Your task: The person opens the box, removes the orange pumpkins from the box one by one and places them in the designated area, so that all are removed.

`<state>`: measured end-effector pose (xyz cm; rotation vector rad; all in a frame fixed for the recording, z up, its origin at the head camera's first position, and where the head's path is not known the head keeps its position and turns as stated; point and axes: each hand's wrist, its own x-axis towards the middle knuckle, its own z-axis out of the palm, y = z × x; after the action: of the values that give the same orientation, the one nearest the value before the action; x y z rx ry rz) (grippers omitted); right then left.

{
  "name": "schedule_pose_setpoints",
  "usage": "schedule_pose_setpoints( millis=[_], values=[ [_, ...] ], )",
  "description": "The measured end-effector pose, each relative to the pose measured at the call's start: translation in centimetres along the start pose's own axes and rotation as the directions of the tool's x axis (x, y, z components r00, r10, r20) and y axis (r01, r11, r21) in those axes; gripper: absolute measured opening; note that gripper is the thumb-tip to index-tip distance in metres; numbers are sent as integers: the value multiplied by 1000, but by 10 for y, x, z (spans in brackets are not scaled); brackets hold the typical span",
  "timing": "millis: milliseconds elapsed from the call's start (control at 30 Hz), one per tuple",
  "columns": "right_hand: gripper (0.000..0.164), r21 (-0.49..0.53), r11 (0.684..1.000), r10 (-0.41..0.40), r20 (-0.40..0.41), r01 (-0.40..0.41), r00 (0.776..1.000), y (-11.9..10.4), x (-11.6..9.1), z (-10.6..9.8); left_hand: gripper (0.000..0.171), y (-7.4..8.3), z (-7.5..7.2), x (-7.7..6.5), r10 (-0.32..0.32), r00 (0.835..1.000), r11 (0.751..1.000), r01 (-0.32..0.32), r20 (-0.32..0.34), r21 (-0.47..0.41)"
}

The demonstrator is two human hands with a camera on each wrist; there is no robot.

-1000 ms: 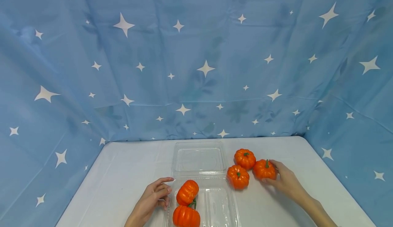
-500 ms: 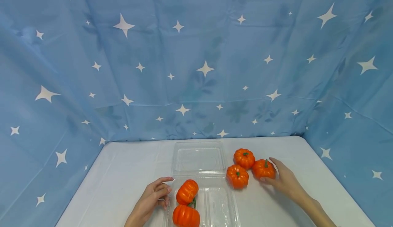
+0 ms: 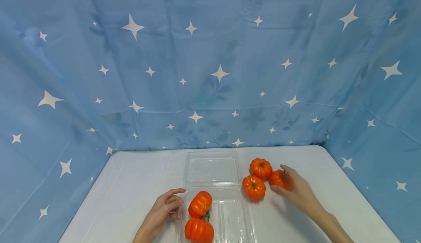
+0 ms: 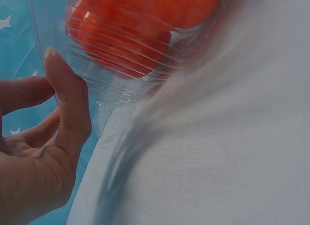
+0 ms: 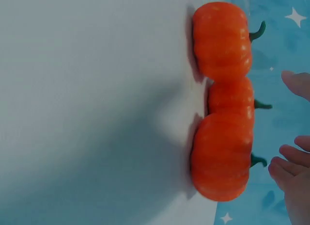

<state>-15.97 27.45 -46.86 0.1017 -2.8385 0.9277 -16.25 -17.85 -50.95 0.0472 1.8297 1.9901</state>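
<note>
My right hand [image 3: 300, 192] reaches over the rightmost orange toy pumpkin [image 3: 278, 179], with fingers and thumb spread around it. The right wrist view shows those fingers [image 5: 290, 159] apart from the row of pumpkins [image 5: 220, 157]. Two more pumpkins stand close by, one behind [image 3: 261, 169] and one in front [image 3: 253, 188]. My left hand [image 3: 159, 213] is at the left rim of a clear plastic container [image 3: 251, 219], its index finger stretched out to the corner. In the left wrist view its thumb [image 4: 68, 96] overlaps the rim. Two pumpkins [image 3: 199, 230] lie tipped over in the left compartment.
The container's hinged lid [image 3: 213, 168] lies folded back behind it. Everything stands on a white-covered table [image 3: 138, 177]. A blue curtain [image 3: 210, 53] with white stars surrounds the back and both sides.
My right hand has moved leftward over the rightmost pumpkin and now covers more of it. My left hand and the container have hardly moved.
</note>
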Motion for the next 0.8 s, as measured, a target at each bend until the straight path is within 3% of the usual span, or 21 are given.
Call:
schedule_pose_setpoints(
  millis=[233,600,800],
  values=[
    [71,26,997,-69,-57,71,996,-19,-6,2,54,0,0,1,0,1000,1000,0,5,4],
    [69,79,990,-117,-32,120,993,-49,-20,12,53,-1,-1,0,8,1000,1000,-8,9,3],
    [70,132,987,-95,10,93,995,-68,-26,20,54,-1,-1,0,6,1000,1000,-6,8,12]
  ],
)
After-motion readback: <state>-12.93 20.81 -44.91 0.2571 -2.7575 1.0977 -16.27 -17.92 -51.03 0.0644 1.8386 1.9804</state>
